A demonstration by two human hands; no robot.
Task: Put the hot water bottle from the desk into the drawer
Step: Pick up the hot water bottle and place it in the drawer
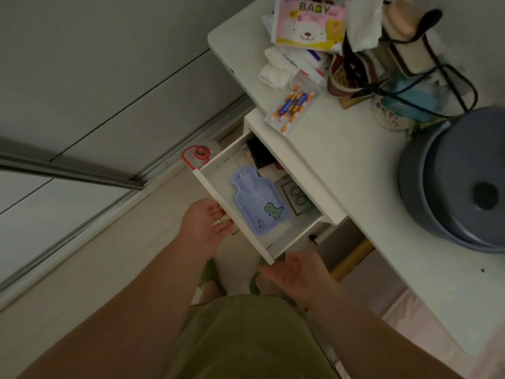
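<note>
The blue hot water bottle [259, 203] with the green dinosaur print already lies flat on the floor of the open drawer [289, 236], neck pointing toward the back, close along the inside of the drawer front. So the placing looks done, and the step in hand is, by my judgement, closing the drawer.

The left hand [207, 225] is on the outside of the drawer front [232, 214], fingers curled about its top edge and the handle there, holding nothing else. The right hand [295, 272] hovers just below the near corner of the drawer, palm up and fingers spread wide, empty and not clearly touching the wood.

To close it well, push with the flat of the left hand squarely along the slide direction, toward the white tabletop [341, 160], rather than at an angle, so the drawer does not rack on its runners. Fingers curled over the top edge should come off before the front meets the cabinet. The bottle lies low and within the walls, so it should clear the frame. The dark objects at the back [259, 154] stand taller, and whether they clear the frame cannot be told. The battery pack [292, 105] overhangs the tabletop edge above the drawer, so a gentle push avoids jolting it off.
</note>
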